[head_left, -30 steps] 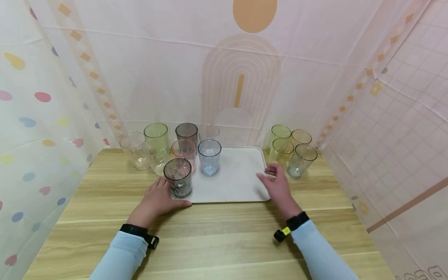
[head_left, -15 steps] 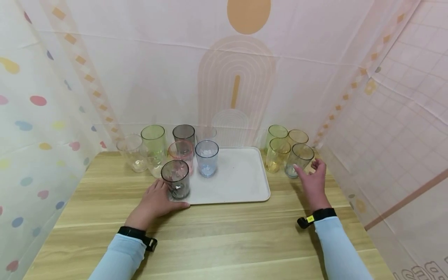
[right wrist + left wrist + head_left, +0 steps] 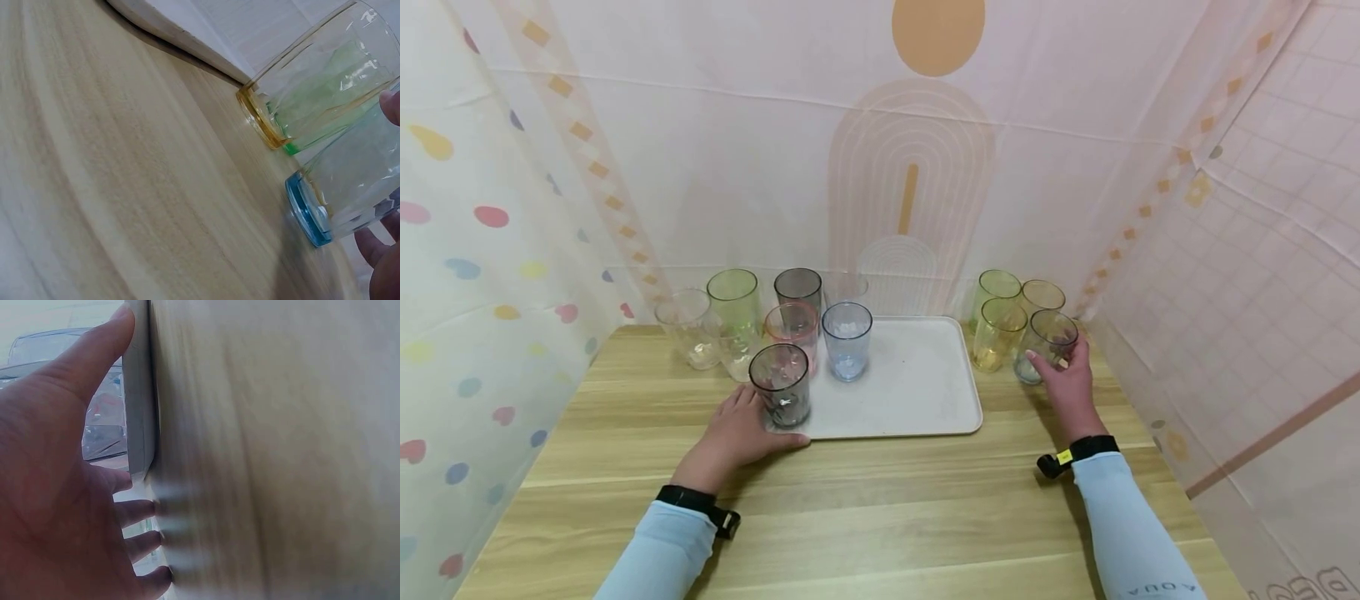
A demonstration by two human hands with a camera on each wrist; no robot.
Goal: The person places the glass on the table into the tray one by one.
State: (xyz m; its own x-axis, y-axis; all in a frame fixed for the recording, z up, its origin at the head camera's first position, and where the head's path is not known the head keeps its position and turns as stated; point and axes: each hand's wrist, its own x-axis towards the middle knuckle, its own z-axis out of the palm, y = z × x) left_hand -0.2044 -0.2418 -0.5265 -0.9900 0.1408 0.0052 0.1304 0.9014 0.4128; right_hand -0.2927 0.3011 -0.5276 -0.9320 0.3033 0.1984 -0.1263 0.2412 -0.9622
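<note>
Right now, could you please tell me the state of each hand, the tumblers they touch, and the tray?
Left hand: rests against white plastic tray.
Right hand: grips blue-tinted clear tumbler.
Blue-tinted clear tumbler: tilted.
Grey clear tumbler: upright, empty.
White plastic tray: flat.

- Blue-tinted clear glass (image 3: 1043, 345): upright on the wooden table at right of frame, just right of the tray, beside a yellow glass, gripped.
- Grey glass (image 3: 782, 386): upright on the white tray's (image 3: 917, 400) lower-left corner.

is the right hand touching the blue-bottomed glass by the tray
Touching. In the head view the right hand wraps its fingers round the blue-bottomed glass; the right wrist view shows fingertips on its wall.
</note>
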